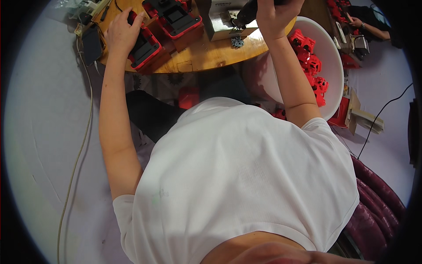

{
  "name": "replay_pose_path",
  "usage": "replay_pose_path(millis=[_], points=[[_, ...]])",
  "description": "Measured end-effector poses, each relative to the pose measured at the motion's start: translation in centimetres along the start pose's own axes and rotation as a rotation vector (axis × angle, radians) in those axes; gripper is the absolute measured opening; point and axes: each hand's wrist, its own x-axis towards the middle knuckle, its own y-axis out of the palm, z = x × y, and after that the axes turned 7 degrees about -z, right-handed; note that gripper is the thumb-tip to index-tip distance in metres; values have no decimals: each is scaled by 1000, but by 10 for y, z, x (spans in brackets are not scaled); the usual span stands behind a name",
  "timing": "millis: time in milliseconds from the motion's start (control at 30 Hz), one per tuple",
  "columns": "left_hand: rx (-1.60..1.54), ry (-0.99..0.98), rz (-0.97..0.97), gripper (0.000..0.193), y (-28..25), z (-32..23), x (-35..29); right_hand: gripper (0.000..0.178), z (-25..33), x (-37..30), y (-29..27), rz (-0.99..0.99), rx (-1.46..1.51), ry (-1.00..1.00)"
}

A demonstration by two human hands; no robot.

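Observation:
My left hand (pixel 123 31) reaches to the left of the wooden table, its fingers bent around the far end of a red casing with a black insert (pixel 146 52). Beside that stands a second red and black casing (pixel 175 17) with a rectangular recess. My right hand (pixel 278 18) grips a black electric screwdriver (pixel 247 16), partly cut off by the upper edge. Its tip points down toward the front of a grey metal box (pixel 215 20), which looks like a screw feeder. A small pile of screws (pixel 237 42) lies just in front of the box.
A large white tub (pixel 337 66) holding several red plastic parts (pixel 310 61) stands right of the table (pixel 198 61). A dark flat device (pixel 91 46) and cables sit at the left edge. Another person's hand (pixel 356 23) is at the far right. Purple upholstery (pixel 373 207) lies lower right.

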Motion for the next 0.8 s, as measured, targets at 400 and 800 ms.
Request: replay_pose_path(millis=[400,800], points=[[73,53,-110,53,7,8,-6,38,-9,3,12,110,181,349],[48,26,-61,63,2,-1,-1,37,31,-3,115,163,609,71]])
